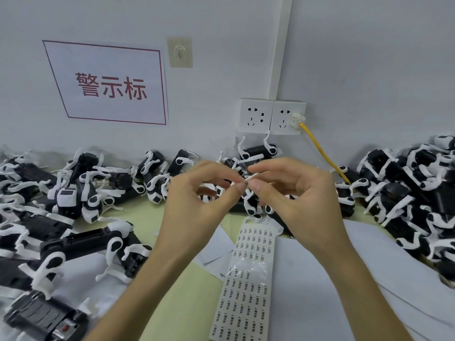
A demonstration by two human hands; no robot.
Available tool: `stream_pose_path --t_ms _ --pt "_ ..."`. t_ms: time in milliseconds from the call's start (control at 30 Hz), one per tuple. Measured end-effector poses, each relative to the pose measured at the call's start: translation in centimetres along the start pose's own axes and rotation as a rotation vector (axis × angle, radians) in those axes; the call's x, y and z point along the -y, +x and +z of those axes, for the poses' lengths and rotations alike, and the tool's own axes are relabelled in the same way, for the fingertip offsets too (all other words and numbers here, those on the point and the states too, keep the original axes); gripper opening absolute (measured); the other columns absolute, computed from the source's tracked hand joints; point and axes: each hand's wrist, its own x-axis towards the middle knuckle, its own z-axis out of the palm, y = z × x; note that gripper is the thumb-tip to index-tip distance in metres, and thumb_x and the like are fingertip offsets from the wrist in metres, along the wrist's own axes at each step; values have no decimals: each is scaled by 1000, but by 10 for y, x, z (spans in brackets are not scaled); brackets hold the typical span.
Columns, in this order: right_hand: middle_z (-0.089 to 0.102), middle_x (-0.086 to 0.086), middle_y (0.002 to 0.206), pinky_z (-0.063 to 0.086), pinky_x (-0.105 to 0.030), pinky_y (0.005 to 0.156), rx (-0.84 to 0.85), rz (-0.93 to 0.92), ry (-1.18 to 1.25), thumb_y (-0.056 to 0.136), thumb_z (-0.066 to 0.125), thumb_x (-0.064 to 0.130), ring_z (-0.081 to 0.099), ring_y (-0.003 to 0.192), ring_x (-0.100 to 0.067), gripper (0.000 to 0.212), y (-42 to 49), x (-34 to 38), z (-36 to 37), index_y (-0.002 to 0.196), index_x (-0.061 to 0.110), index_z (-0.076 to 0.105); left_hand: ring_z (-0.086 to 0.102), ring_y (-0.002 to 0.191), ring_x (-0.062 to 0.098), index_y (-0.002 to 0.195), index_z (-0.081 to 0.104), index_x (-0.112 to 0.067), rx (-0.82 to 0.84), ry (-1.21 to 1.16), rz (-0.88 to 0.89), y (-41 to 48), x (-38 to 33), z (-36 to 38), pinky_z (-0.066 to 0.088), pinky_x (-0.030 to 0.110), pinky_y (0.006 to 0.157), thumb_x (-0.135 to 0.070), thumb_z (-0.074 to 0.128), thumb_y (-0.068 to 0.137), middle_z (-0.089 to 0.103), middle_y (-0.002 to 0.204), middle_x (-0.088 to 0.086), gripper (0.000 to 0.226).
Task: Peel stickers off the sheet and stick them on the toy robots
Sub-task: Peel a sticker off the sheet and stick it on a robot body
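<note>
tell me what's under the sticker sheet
The sticker sheet lies over white papers on the yellow-green table. Whatever sits directly beneath its middle is covered.

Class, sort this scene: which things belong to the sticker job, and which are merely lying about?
Job: left hand and right hand, both pinching a small sticker; sticker sheet; toy robots.

Lying about: wall sign; sockets; yellow cable; wall hook; loose paper.
</note>
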Motion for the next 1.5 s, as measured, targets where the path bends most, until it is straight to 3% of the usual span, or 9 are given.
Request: stream_pose_path --t_ms 367,600,700,833,933,1167,1300,1400,1500 --pt "73 14 96 52 -22 74 -24 -98 -160 87 79 16 69 92 -14 13 1 -4 1 90 28 79 71 86 16 84 77 -24 6 16 16 2 1 2 57 41 80 -19 80 86 74 88 -6 6" --pt "71 10 96 51 -20 76 5 -133 -183 88 75 16 68 88 -14 6 1 -8 -1 88 22 76 71 86 12 85 76 -24 61 99 32 5 -1 -1 57 31 77 -17 78 89 74 88 -11 9" --pt "69 12 94 50 -17 77 7 -148 -210 89 73 19 67 84 -10 6 1 -11 -1 86 24 72 68 89 5 94 71 -35 159 428 -58 15 8 -22 56 34 81 -38 75 89 71 94 -18 8" --pt "71 13 87 51 -15 74 -31 -142 -116 91 75 18 67 76 -9 14 2 -13 -4 87 32 71 62 105 14 129 56 -35 526 973 -472 26 38 -81 52 41 97 -56 73 87 64 118 -14 51" --pt "73 12 83 51 -15 71 -35 -131 -60 92 75 17 67 71 -10 18 3 -13 -5 87 34 72 63 107 13 134 55 -35 792 1032 -690 27 55 -110 51 37 97 -50 81 82 63 120 -15 61" --pt "73 9 85 54 -22 73 -12 -93 -26 88 72 32 67 72 -19 2 3 -11 -2 90 30 72 65 78 12 105 76 -25 798 1108 -685 29 78 -114 48 23 61 -22 79 86 76 104 2 19" --pt "72 7 85 54 -22 72 10 -80 -17 93 74 19 67 71 -18 10 2 -12 -1 90 28 72 66 83 11 114 70 -27 718 1063 -684 28 76 -112 51 25 68 -20 77 87 72 104 -5 29" --pt "71 7 83 53 -18 70 15 -67 1 92 72 13 66 68 -13 14 1 -11 -1 89 27 72 62 92 13 121 63 -34 814 1102 -695 26 74 -105 52 29 75 -31 85 81 62 105 -15 45" --pt "70 8 80 52 -17 68 28 -57 20 93 71 11 66 66 -12 16 1 -10 -1 88 26 72 65 90 17 121 63 -31 861 1136 -705 24 76 -102 56 31 77 -19 79 87 65 105 -11 40"
